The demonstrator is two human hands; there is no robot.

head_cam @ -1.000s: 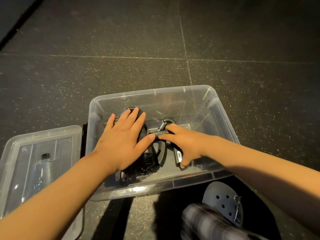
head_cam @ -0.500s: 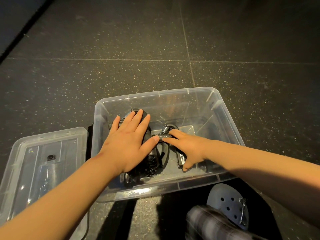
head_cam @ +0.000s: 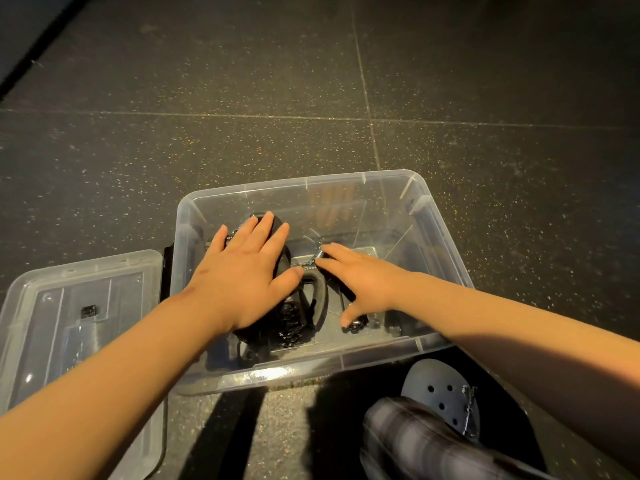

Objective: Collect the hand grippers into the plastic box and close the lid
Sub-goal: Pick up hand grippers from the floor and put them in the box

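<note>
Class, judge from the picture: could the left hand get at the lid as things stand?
Probably yes. The lid lies on the floor beside the plastic box, on that arm's side. The left hand rests flat on the hand grippers and grips nothing.

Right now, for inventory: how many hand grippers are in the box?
2 visible in the box: one hand gripper under the left hand, another under the right hand; more may be hidden.

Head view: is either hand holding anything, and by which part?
Nothing is gripped. The left hand lies flat on the black hand grippers inside the clear plastic box; the right hand touches one near its metal spring.
</note>
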